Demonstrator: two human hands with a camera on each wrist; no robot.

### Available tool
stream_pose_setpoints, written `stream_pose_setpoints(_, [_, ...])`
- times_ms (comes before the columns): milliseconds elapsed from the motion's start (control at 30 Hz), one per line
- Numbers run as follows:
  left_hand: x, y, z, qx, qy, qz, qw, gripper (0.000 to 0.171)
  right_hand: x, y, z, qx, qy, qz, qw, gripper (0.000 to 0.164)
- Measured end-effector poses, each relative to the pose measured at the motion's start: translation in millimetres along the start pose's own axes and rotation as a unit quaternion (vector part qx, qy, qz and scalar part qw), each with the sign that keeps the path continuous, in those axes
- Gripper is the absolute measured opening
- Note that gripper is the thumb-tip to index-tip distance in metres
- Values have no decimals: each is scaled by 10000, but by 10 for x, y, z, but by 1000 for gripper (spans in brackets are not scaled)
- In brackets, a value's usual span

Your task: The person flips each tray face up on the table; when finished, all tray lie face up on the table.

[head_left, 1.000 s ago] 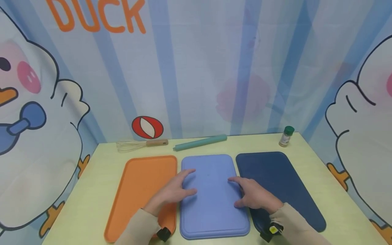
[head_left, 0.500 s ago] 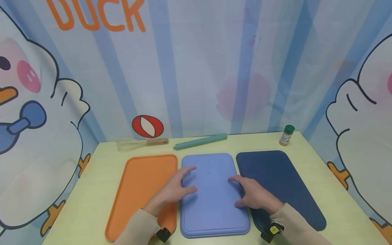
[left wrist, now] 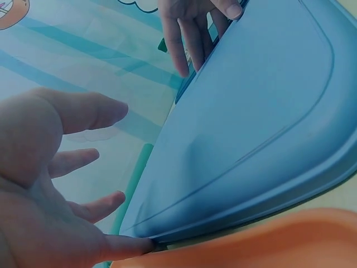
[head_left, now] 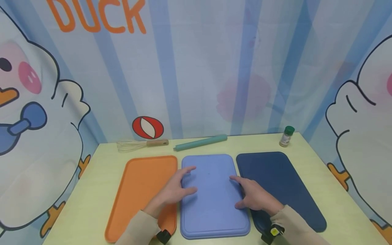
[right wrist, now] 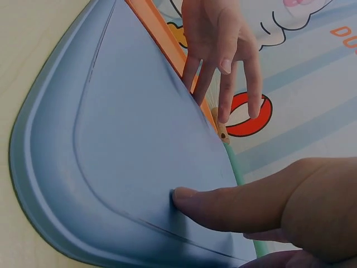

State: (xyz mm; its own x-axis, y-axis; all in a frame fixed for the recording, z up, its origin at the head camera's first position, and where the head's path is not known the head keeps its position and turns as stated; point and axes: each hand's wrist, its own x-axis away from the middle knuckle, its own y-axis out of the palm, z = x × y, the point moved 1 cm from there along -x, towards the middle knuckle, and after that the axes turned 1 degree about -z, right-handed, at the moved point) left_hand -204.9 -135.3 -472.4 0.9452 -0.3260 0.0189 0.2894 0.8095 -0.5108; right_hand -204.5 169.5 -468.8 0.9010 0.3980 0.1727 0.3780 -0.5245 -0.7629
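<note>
A periwinkle-blue tray lies lengthwise between my hands; its raised flat top and downward-curving rim suggest that it is face down. My left hand is over its left edge, thumb and fingers spread apart. Over the opposite edge is my right hand, with its fingers relaxed and nothing held. In the left wrist view a fingertip is close to the tray's rim; contact is unclear. The right wrist view has my thumb at the tray's top, casting a shadow there.
To the left lies an orange tray, and to the right a navy tray. Along the back edge of the pale yellow table are a whisk, a green rod resembling a rolling pin, and a green-capped jar. A printed curtain hangs behind.
The right hand's forefinger has shifted very slightly. Otherwise both hands and the trays keep their places; the head view wobbles a little.
</note>
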Motion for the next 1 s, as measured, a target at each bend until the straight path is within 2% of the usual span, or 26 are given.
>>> stream_pose_setpoints(233, [1,-16,26,112,79,156,9998,68,-9,7,-1,-49,88,-23,9999,95])
stream_pose_setpoints(433, [-14,-46,42,236,237,309,9990,67,-17,-9,-5,-55,-22,-51,10000,93])
stream_pose_setpoints(567, [-14,-72,40,367,312,349,9982,67,-23,4,11,-231,24,-71,9997,91])
stream_pose_setpoints(800, [-23,-146,57,660,247,441,9965,64,-37,8,44,-447,-12,-67,9990,90])
stream_pose_setpoints(1000, [-23,-235,82,884,32,570,9944,63,-40,-2,66,-688,9,-131,9975,91])
